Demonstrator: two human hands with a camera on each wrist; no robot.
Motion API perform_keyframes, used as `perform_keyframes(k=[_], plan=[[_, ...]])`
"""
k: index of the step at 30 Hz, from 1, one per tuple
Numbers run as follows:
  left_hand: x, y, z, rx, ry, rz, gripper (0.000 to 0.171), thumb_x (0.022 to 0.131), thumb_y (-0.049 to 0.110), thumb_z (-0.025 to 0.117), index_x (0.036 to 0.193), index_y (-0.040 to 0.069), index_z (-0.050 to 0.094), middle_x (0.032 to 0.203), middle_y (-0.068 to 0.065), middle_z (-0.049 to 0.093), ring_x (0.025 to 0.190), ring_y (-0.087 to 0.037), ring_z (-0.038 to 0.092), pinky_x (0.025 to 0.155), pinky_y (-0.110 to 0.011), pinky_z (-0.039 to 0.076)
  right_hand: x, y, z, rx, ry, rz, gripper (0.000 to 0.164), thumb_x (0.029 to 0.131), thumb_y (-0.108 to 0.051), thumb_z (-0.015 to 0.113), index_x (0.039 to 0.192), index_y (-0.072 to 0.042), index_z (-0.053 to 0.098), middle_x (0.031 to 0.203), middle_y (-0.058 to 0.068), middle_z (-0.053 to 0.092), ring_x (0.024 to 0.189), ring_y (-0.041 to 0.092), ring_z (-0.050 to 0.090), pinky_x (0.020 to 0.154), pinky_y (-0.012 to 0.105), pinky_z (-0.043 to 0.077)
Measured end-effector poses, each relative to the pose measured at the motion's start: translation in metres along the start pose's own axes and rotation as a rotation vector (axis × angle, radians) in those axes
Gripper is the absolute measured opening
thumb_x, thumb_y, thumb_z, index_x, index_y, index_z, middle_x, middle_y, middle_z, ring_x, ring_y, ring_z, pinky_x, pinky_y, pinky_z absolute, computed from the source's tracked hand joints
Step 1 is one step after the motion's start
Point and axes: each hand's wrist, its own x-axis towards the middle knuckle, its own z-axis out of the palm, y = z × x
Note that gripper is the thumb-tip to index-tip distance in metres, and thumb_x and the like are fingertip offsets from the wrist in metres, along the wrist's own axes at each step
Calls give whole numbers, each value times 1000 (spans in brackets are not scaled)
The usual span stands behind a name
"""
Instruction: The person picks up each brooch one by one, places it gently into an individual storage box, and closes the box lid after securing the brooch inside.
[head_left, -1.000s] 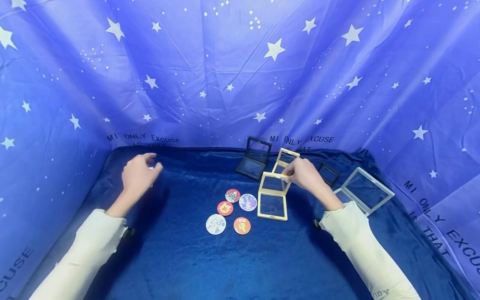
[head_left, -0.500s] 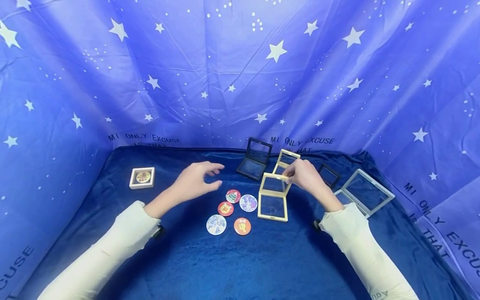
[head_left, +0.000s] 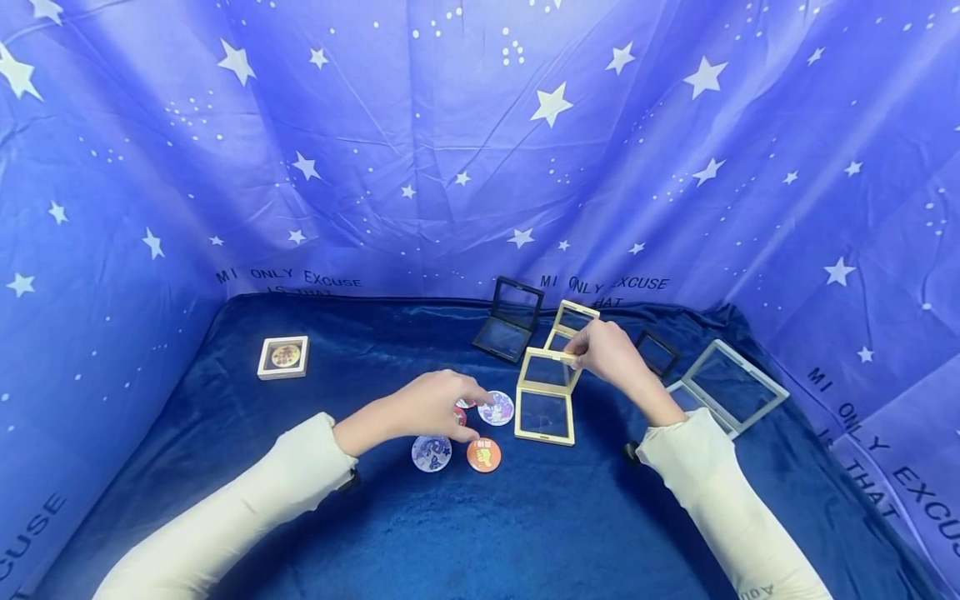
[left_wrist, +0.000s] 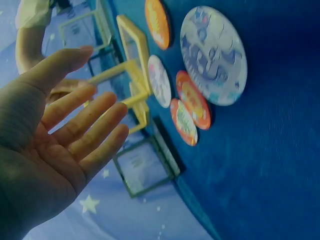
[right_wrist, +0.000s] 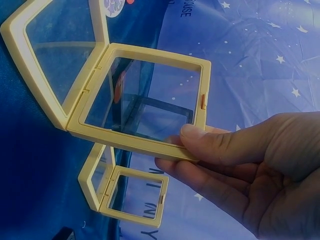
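In the head view my left hand (head_left: 429, 405) hangs over the pin badges, thumb and fingers spread, holding nothing. It partly hides two red badges, which show in the left wrist view as a red-orange one (left_wrist: 194, 100) and one with a tree (left_wrist: 184, 122). Beside it lie a purple-white badge (head_left: 496, 408), an orange badge (head_left: 483, 455) and a larger blue-white badge (head_left: 431, 454). My right hand (head_left: 609, 354) pinches the upper corner of a hinged cream display frame (right_wrist: 135, 143) between thumb and fingers; its lid stands raised and its clear film windows hold nothing.
Behind stand a smaller open cream frame (right_wrist: 105, 210) and an open black frame (head_left: 517, 323). At right are a small black frame (head_left: 676, 346) and a large grey-white frame (head_left: 772, 402). A closed white frame with a gold badge (head_left: 283, 375) lies far left on blue cloth.
My left hand has left the closed white frame at the left and moved right and nearer, over the badges. The right hand keeps its grip on the cream frame, almost still.
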Motion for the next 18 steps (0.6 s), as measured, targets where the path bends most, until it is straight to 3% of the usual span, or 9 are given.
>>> perform_keyframes(k=[8,18], plan=[[12,8,17,72,-93,82,42,86,26,83,126,14,73,125,1,74,115,-15,68,96,-34,56,0,-1,0,7,0,14,13,90,0,73,101,0,80,101,19,78,89,32,74,81,48,59],[25,16,30,132,-190,87,40,80,20,87,119,15,76,116,5,76,107,-7,68,93,-25,54,1,-1,0,3,-5,20,13,90,-1,73,102,0,79,101,19,78,90,33,74,82,48,59]])
